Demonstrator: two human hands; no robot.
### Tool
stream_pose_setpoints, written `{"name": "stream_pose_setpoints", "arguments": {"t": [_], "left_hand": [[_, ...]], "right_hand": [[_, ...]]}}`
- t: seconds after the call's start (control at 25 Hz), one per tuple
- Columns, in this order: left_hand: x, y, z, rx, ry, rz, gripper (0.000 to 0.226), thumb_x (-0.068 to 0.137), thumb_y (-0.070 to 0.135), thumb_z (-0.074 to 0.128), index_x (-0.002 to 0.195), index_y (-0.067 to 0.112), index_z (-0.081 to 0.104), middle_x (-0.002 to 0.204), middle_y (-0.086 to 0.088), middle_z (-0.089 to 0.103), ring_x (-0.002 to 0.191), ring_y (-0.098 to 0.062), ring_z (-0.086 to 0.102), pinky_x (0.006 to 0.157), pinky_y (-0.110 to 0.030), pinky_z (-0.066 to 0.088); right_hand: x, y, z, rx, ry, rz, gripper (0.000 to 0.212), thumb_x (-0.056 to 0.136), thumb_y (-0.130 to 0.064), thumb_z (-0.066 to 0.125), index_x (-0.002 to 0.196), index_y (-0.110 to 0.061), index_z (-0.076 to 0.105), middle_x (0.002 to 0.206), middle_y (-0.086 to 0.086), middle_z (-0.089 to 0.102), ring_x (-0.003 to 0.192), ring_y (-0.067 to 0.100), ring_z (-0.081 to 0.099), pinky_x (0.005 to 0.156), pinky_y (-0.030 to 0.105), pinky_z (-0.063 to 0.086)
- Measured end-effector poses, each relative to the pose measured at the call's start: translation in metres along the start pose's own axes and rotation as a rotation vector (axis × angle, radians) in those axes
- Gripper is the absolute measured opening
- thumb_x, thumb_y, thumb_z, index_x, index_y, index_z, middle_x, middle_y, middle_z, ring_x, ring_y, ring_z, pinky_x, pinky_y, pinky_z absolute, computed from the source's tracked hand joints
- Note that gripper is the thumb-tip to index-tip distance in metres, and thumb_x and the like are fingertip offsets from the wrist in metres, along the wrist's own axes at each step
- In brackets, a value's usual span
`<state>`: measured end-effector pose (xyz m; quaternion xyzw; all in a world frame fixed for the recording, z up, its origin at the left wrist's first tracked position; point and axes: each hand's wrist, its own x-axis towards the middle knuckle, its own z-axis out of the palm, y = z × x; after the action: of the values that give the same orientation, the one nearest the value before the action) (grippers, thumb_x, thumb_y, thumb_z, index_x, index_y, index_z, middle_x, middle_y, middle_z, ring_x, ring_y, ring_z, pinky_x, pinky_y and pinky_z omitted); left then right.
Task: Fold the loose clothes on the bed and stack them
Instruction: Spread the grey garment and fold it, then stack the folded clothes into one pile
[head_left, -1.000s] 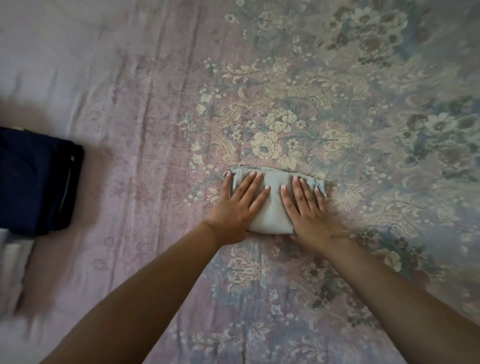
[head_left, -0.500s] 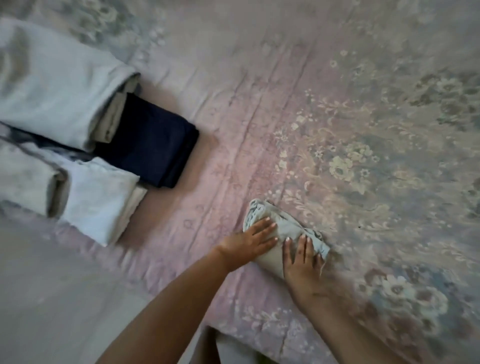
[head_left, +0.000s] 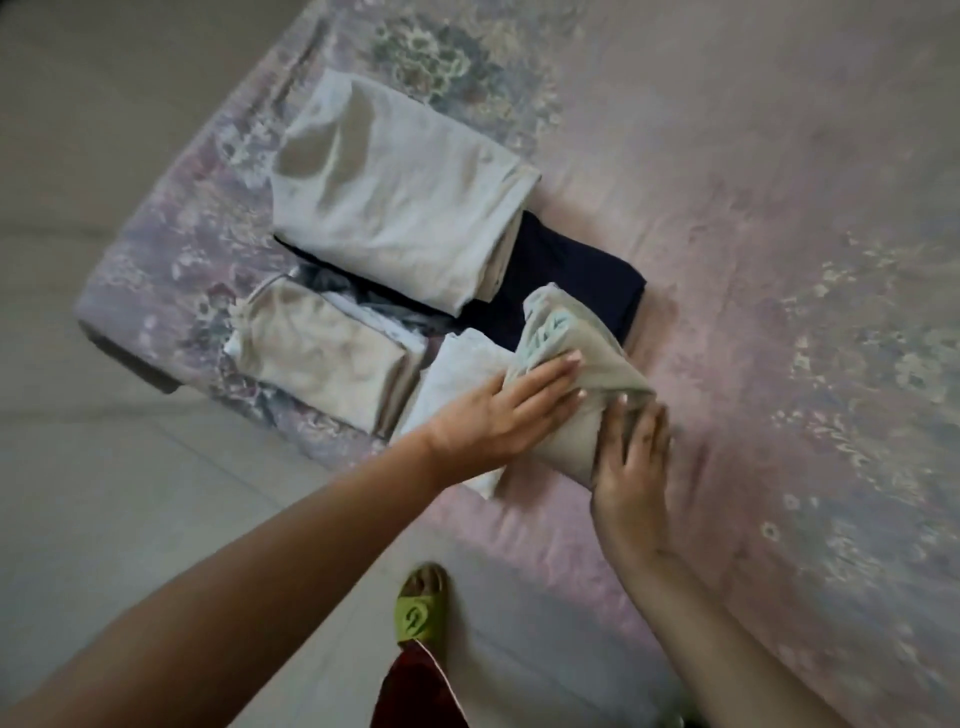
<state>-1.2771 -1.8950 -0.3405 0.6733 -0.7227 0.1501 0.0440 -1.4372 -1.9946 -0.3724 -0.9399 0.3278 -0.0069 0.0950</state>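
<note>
A small folded grey-green garment (head_left: 587, 358) is held tilted at the bed's near left part, over the edge of a white folded piece (head_left: 462, 364). My left hand (head_left: 498, 410) lies on its top with straight fingers. My right hand (head_left: 631, 467) grips its near right end, thumb on top. Folded clothes lie beside it: a large light grey piece (head_left: 395, 192) on top of a navy one (head_left: 566, 275), and a beige one (head_left: 317, 353) near the bed's corner.
The bed (head_left: 779, 260) has a pink floral cover that stretches off to the right. Its corner and left edge meet a pale tiled floor (head_left: 104, 467). My foot in a green slipper (head_left: 418, 608) stands by the bed's near edge.
Both hands pressed the garment flat on the bed before. Now they have brought it left to the folded piles, and my view has swung left with them.
</note>
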Motion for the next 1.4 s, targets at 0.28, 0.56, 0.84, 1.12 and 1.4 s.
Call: {"name": "stream_pose_setpoints", "arguments": {"t": [0.28, 0.56, 0.84, 1.12, 1.4], "left_hand": [[-0.110, -0.002, 0.017, -0.096, 0.069, -0.428, 0.036, 0.089, 0.001, 0.047, 0.124, 0.000, 0.059, 0.124, -0.024, 0.058, 0.123, -0.037, 0.046, 0.083, -0.045, 0.055], [-0.117, 0.098, 0.049, -0.290, -0.037, -0.752, 0.038, 0.100, -0.001, 0.027, 0.134, 0.009, 0.042, 0.136, -0.019, 0.047, 0.131, -0.032, 0.042, 0.085, -0.038, 0.052], [-0.103, 0.089, 0.043, -0.524, -0.306, -0.819, 0.056, 0.077, 0.014, 0.041, 0.131, 0.012, 0.058, 0.135, -0.019, 0.052, 0.123, -0.032, 0.054, 0.085, -0.042, 0.047], [-0.091, 0.027, 0.054, -0.397, -0.389, -0.624, 0.060, 0.094, 0.035, 0.024, 0.146, 0.007, 0.029, 0.153, -0.017, 0.022, 0.141, -0.034, 0.025, 0.111, -0.046, 0.018], [-0.094, 0.027, 0.083, -0.325, -0.596, -0.610, 0.065, 0.093, 0.044, -0.002, 0.147, 0.014, -0.020, 0.156, -0.011, -0.015, 0.143, -0.030, -0.013, 0.116, -0.054, -0.004]], "right_hand": [[0.054, -0.062, 0.013, -0.271, 0.330, -0.653, 0.040, 0.093, -0.007, 0.050, 0.133, -0.007, 0.044, 0.131, 0.027, 0.048, 0.118, 0.048, 0.049, 0.084, 0.066, 0.046], [0.104, -0.037, 0.009, -0.600, 0.298, -1.164, 0.060, 0.090, -0.009, 0.057, 0.143, -0.028, 0.037, 0.146, 0.005, 0.042, 0.134, 0.022, 0.042, 0.099, 0.066, 0.035], [0.107, -0.054, 0.004, -0.916, -0.243, -0.818, 0.099, 0.094, -0.015, 0.048, 0.134, -0.034, -0.040, 0.145, 0.002, -0.039, 0.137, 0.024, -0.028, 0.107, 0.065, -0.004], [0.044, -0.049, 0.014, -0.694, -0.158, -0.661, 0.063, 0.082, -0.012, 0.021, 0.139, -0.026, 0.045, 0.148, -0.005, 0.036, 0.136, 0.016, 0.037, 0.106, 0.046, 0.036], [0.056, -0.041, 0.035, -0.446, -0.376, -0.535, 0.069, 0.080, -0.009, -0.001, 0.148, -0.022, -0.007, 0.155, 0.002, -0.016, 0.143, 0.024, -0.013, 0.114, 0.055, 0.006]]}}
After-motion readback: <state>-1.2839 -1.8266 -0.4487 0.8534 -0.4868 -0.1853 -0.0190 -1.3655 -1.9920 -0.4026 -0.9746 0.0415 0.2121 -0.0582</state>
